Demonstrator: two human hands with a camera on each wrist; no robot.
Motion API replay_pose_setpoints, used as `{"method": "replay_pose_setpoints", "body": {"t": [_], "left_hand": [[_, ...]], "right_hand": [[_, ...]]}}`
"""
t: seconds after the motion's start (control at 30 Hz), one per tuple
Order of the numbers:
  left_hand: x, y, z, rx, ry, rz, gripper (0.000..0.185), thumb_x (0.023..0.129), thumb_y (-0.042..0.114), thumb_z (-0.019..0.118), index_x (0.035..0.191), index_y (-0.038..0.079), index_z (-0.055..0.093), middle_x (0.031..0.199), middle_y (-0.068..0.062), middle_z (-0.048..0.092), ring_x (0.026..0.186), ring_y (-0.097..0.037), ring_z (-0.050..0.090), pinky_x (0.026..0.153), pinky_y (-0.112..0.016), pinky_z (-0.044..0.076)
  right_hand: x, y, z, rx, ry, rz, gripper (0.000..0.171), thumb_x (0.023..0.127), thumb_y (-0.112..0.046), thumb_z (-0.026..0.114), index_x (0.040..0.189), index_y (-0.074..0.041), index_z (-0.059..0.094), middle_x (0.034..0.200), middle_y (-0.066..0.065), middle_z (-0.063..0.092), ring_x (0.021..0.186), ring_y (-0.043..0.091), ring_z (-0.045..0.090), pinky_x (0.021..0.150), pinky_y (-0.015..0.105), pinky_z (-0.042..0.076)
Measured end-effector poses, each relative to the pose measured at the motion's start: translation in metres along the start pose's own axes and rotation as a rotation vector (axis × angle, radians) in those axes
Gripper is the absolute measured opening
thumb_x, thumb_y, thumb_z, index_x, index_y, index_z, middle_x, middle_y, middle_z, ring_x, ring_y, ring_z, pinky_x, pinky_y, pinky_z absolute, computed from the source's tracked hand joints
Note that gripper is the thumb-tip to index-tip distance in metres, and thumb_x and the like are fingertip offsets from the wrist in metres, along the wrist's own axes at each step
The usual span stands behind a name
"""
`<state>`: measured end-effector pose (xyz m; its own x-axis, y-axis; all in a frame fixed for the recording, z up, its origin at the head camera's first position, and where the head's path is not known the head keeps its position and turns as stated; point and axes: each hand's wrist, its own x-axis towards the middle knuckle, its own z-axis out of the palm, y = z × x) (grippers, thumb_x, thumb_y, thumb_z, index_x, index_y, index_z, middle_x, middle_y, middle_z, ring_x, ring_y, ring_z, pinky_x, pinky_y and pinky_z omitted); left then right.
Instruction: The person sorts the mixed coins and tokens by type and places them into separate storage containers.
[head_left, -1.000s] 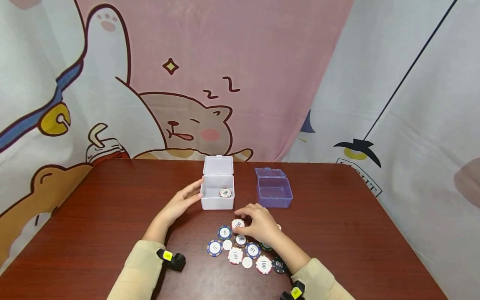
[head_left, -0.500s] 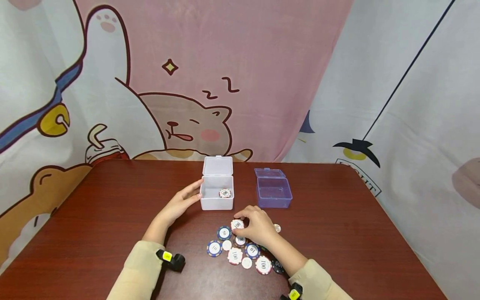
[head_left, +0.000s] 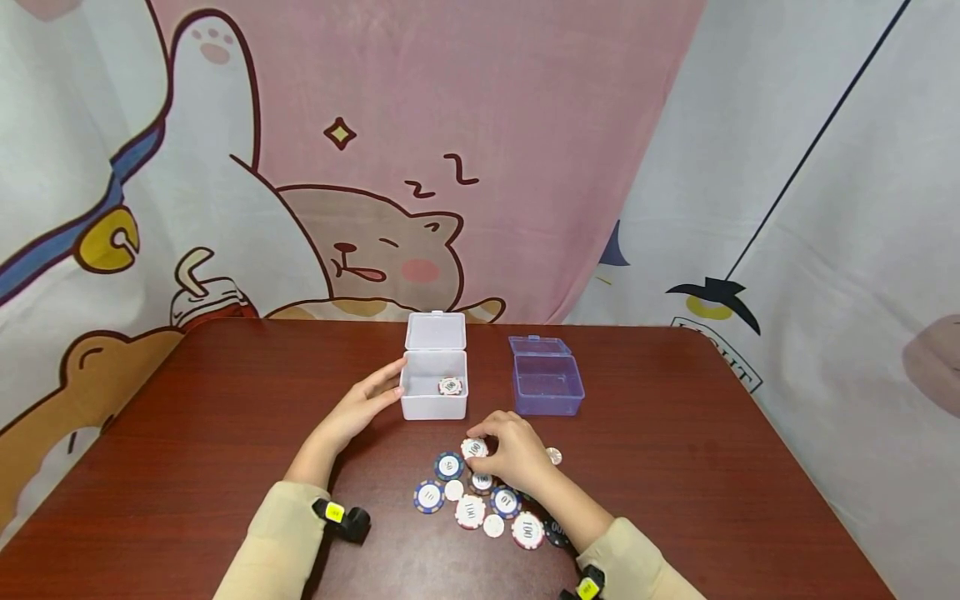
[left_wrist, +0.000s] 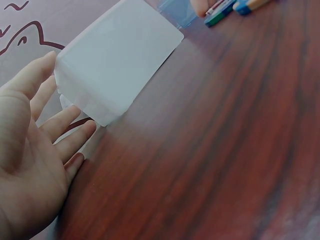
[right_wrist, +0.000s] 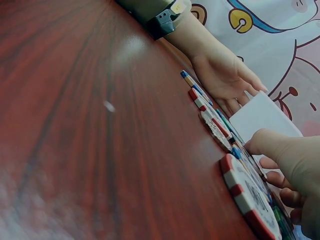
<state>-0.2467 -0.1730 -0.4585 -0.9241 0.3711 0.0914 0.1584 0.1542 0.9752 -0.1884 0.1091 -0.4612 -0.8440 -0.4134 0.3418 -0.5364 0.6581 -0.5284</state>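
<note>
A white plastic box stands open on the red-brown table, with one red-and-white chip inside. My left hand rests with straight fingers against the box's left wall; the left wrist view shows the same hand beside the box. My right hand curls over a spread of poker chips and pinches a red-and-white chip that lies on the table. In the right wrist view, that hand's thumb sits at the rim of this chip.
A purple box stands open to the right of the white one. Blue chips, red-and-white chips, a black chip and small white chips lie near the front edge. A pale chip lies right of my right hand.
My right hand has slid slightly left over the chips, uncovering the pale chip on its right. The left hand and both boxes have not moved.
</note>
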Motion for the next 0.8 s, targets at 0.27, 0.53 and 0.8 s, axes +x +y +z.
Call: {"method": "replay_pose_setpoints", "body": {"t": [0.27, 0.53, 0.8], "left_hand": [[0.0, 0.0, 0.0, -0.001, 0.001, -0.003, 0.056, 0.098, 0.017, 0.055, 0.15, 0.012, 0.034, 0.151, -0.016, 0.032, 0.134, -0.036, 0.036, 0.107, -0.052, 0.025], [-0.002, 0.001, 0.0, 0.005, 0.002, -0.004, 0.057, 0.098, 0.022, 0.057, 0.15, 0.012, 0.034, 0.151, -0.014, 0.033, 0.134, -0.035, 0.036, 0.107, -0.053, 0.025], [-0.002, 0.002, 0.0, -0.006, 0.005, -0.004, 0.057, 0.097, 0.021, 0.057, 0.149, 0.015, 0.035, 0.151, -0.013, 0.034, 0.134, -0.034, 0.036, 0.107, -0.053, 0.025]], "right_hand": [[0.001, 0.0, -0.001, 0.028, 0.016, -0.019, 0.034, 0.064, -0.021, 0.084, 0.095, -0.012, 0.076, 0.087, -0.009, 0.061, 0.084, 0.012, 0.055, 0.082, 0.034, 0.044], [0.002, -0.003, -0.005, 0.045, 0.038, -0.028, 0.035, 0.064, -0.019, 0.084, 0.097, -0.011, 0.076, 0.089, -0.008, 0.061, 0.087, 0.014, 0.055, 0.085, 0.038, 0.045], [0.006, -0.009, -0.012, 0.051, 0.048, 0.004, 0.036, 0.066, -0.021, 0.085, 0.1, -0.012, 0.076, 0.092, -0.01, 0.059, 0.089, 0.013, 0.053, 0.078, 0.036, 0.045]]}}
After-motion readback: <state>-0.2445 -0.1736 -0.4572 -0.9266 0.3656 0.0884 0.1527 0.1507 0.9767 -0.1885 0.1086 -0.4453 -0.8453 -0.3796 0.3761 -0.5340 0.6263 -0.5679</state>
